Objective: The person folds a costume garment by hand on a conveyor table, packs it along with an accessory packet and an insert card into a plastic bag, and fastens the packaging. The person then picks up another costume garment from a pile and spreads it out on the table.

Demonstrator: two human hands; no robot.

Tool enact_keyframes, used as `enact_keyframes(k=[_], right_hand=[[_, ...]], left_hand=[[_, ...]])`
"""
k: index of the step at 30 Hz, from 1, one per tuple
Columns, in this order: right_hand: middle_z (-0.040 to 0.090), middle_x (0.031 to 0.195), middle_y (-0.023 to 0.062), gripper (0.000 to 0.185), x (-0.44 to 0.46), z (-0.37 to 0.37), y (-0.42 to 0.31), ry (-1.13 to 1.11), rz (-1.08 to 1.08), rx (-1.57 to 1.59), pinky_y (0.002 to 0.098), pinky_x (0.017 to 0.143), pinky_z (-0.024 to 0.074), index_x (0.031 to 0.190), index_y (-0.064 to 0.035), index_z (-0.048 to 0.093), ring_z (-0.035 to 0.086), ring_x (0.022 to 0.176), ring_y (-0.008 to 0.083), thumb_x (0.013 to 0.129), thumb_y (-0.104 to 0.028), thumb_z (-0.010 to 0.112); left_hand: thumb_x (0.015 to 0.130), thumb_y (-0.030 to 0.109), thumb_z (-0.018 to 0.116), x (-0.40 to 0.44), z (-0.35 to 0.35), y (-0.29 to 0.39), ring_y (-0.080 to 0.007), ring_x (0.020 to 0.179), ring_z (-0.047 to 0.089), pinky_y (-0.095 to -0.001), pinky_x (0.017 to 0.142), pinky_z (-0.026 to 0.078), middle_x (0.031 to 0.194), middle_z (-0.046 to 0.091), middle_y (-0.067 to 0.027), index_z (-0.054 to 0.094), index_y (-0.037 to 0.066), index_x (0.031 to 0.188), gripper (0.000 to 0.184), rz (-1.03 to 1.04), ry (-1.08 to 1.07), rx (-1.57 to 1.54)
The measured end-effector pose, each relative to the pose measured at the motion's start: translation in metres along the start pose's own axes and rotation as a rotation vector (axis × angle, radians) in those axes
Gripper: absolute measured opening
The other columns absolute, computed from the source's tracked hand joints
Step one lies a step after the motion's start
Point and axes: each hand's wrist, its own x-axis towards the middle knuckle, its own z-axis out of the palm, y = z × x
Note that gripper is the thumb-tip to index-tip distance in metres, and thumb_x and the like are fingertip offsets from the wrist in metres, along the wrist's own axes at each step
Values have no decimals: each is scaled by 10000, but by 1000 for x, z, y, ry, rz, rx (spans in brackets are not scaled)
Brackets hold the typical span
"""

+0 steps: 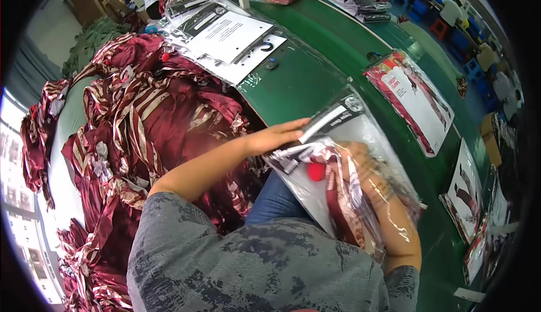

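Observation:
A clear plastic bag [383, 143] with a black printed header lies over the edge of the green table, close to my body. My left hand [277, 136] rests at the bag's upper left edge, its fingers pressed together on the plastic by the header. Under or inside the clear film, my right hand [356, 162] is at the folded maroon and cream striped garment [338, 202]; its fingers are partly hidden by glare and plastic. A red pompom [316, 171] shows on the garment between my two hands.
Maroon striped garments [169, 120] form a large pile at the left. White printed sheets [231, 36] lie on the green table [298, 86] ahead. A packaged costume [411, 100] lies on the right, with more packages [465, 193] beyond it. People sit in the far right background.

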Motion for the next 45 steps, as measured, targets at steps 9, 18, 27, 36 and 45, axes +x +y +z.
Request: enact_keyframes(k=[9, 18, 27, 36, 45], right_hand=[[704, 850, 105, 328, -63, -1, -2, 140, -109, 339, 387, 684, 563, 1045, -41, 670, 698, 769, 237, 810, -254, 755], [670, 992, 196, 564, -84, -32, -4, 48, 104, -66, 439, 839, 543, 1204, -20, 601, 663, 948, 396, 734, -252, 810], [615, 893, 162, 240, -102, -32, 58, 376, 52, -237, 490, 767, 521, 977, -35, 617, 639, 844, 367, 984, -270, 570], [712, 1070, 196, 384, -80, -43, 93, 468, 163, -152, 430, 834, 541, 1237, -34, 594, 695, 976, 332, 952, -291, 622], [722, 944, 150, 310, -35, -21, 106, 508, 202, 322, 394, 780, 543, 1151, -11, 676, 689, 858, 286, 881, -150, 621]], left_hand=[[1067, 509, 393, 34, 56, 6, -263, 1546, 121, -362, 1243, 103, 1673, 147, -161, 171, 28, 1601, 753, 102, -145, 147], [1001, 461, 566, 48, 68, -8, -276, 1515, 218, -368, 1225, 175, 1648, 205, -188, 130, 16, 1607, 869, 48, -169, 111], [982, 410, 641, 51, 73, -15, -264, 1446, 380, -352, 1186, 283, 1581, 380, -170, 276, 76, 1586, 781, 52, -46, 224], [967, 422, 628, 67, 57, -7, -288, 1518, 231, -377, 1223, 204, 1639, 240, -187, 177, 21, 1598, 873, -24, -150, 120], [781, 297, 850, 79, 71, 1, -277, 1500, 284, -387, 1218, 238, 1636, 265, -180, 186, 85, 1611, 1083, 207, -193, 287]])
